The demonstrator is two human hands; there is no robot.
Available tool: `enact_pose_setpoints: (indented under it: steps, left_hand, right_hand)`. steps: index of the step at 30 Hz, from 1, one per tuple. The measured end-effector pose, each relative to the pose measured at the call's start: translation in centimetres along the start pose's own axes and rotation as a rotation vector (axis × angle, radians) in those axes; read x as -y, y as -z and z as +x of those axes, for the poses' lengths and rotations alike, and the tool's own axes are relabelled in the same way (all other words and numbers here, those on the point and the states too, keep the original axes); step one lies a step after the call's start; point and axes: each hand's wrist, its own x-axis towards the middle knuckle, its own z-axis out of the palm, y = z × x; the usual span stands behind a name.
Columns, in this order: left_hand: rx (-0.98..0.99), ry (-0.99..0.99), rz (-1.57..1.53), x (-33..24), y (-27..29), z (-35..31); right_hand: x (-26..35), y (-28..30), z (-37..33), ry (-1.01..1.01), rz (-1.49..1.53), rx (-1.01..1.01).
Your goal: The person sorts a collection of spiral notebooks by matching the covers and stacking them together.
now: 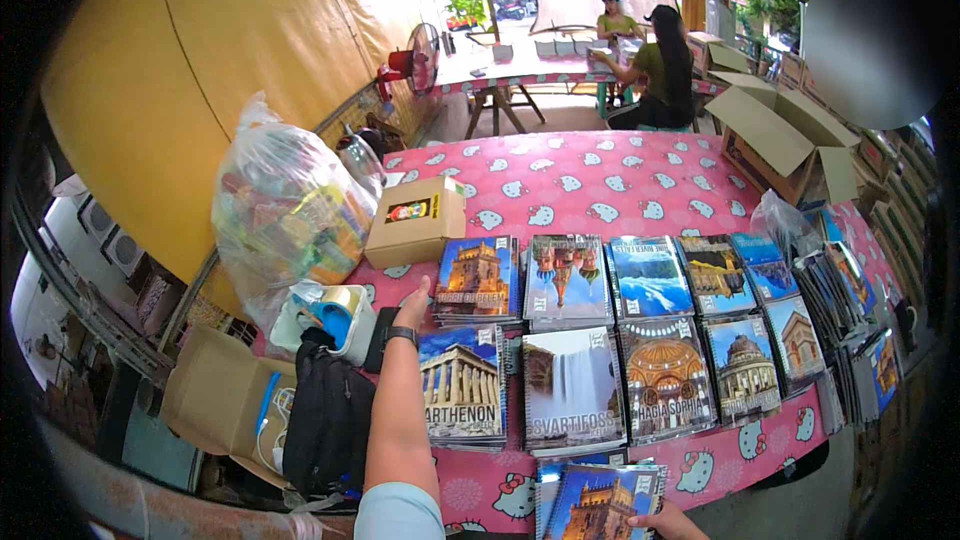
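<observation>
My left hand (414, 304), with a dark watch on the wrist, is edge-on with its fingers stretched out beside a stack of spiral notebooks (478, 278) with a tower on the cover. It seems to touch the stack's left side, though the contact is not clear. At the lower edge my right hand (668, 521) grips a spiral notebook (598, 502) with a similar tower cover, thumb on top; more notebooks show under it. Between my hands lie stacks with a temple cover (462, 385), a waterfall cover (572, 388) and a domed interior cover (668, 380).
Further notebook stacks (742, 365) continue rightward on the pink patterned tablecloth (590, 175). A small cardboard box (415, 225), a bulging plastic bag (290, 200) and a black bag (325, 420) stand left. An open carton (780, 135) is at the far right. Two people sit at a farther table.
</observation>
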Motion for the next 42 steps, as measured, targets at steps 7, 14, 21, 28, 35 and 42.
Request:
enact_pose_setpoints:
  steps: [7,14,21,28,35,42]
  left_hand:
    - [0.135,0.239,-0.043,1.5,0.6,4.3]
    - [0.145,0.266,-0.16,1.5,-1.1,5.5]
    - [-0.005,0.279,-0.308,4.3,3.0,7.1]
    - [-0.143,0.056,0.144,5.1,4.1,7.8]
    - [-0.478,-0.427,1.156,-2.1,1.6,4.6]
    - [-0.743,-0.714,0.977,-14.1,1.7,-1.3]
  right_hand:
    - [1.4,-0.3,0.4,-0.047,-0.066,-0.014]
    - [1.2,0.1,0.7,-0.042,-0.04,-0.071]
    - [2.4,-0.4,0.3,-0.081,-0.031,0.017]
    - [2.4,-0.3,0.0,-0.022,-0.036,0.018]
    - [1.9,0.0,0.3,-0.025,-0.028,-0.024]
    - [2.2,-0.2,0.2,-0.006,0.018,0.02]
